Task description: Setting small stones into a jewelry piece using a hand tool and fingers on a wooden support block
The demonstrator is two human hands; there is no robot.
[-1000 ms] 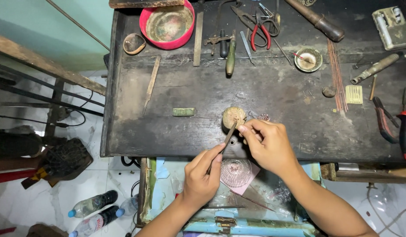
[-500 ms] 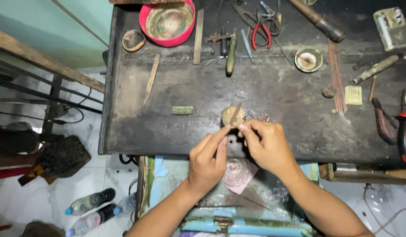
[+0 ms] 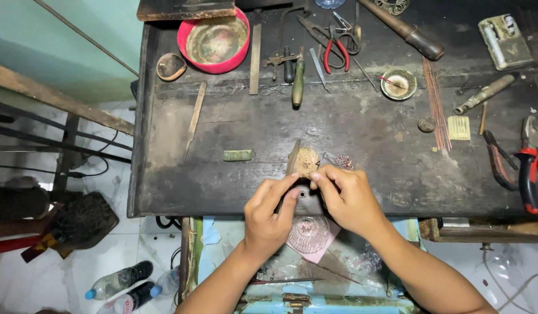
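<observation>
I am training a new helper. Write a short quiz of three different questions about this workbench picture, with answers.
1. True or false: both hands meet at the small tan block near the bench's front edge.
2. Which colour is the bowl at the back left? A green, B red, C white.
3. What lies left of the block?

Key
1. True: left hand, right hand, tan block.
2. B: bowl.
3. A small green bar.

Soft, even daylight from the left brightens the pale floor (image 3: 59,273); the dark workbench (image 3: 234,186) looks dimmer. Shadows faint, focus sharp throughout, slight wide-angle bending at edges.
</observation>
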